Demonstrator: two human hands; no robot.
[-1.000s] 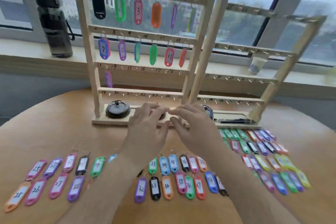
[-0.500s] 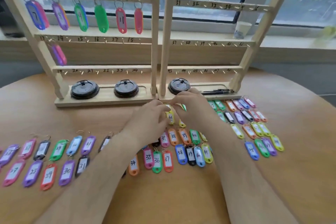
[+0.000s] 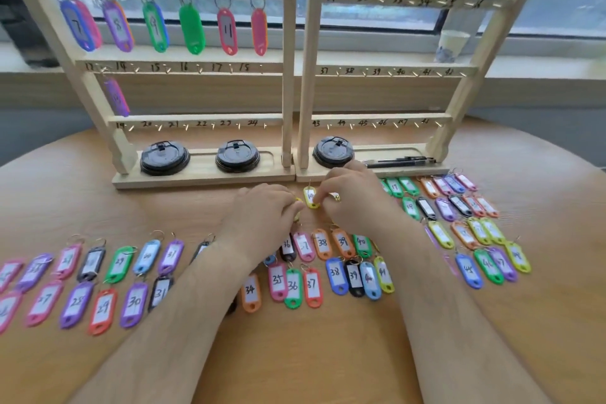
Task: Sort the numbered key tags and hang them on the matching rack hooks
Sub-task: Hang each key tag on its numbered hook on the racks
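Two wooden racks stand side by side, the left rack [image 3: 288, 82] and the right rack [image 3: 465, 88], each with numbered hooks. Tags 7 to 12 [image 3: 226, 30] hang on the left rack, with a purple tag [image 3: 115, 97] one row below them. Many coloured numbered key tags [image 3: 292, 285] lie in rows on the round table [image 3: 311, 354]. My left hand [image 3: 264, 218] and my right hand [image 3: 355, 205] meet just in front of the rack bases. A yellow tag [image 3: 310, 196] lies between them, pinched at its edge by my right fingertips. My left fingers curl on another yellow tag [image 3: 297, 207], mostly hidden.
Three black cup lids [image 3: 165, 159] and black pens [image 3: 401, 161] sit in the rack base trays. A paper cup [image 3: 451, 45] stands on the windowsill. More tags spread at the right [image 3: 469, 233] and at the left [image 3: 75, 302] of the table.
The view has dropped and moved closer to the table. Both hands came down from the rack base onto the table and closed on yellow tags.
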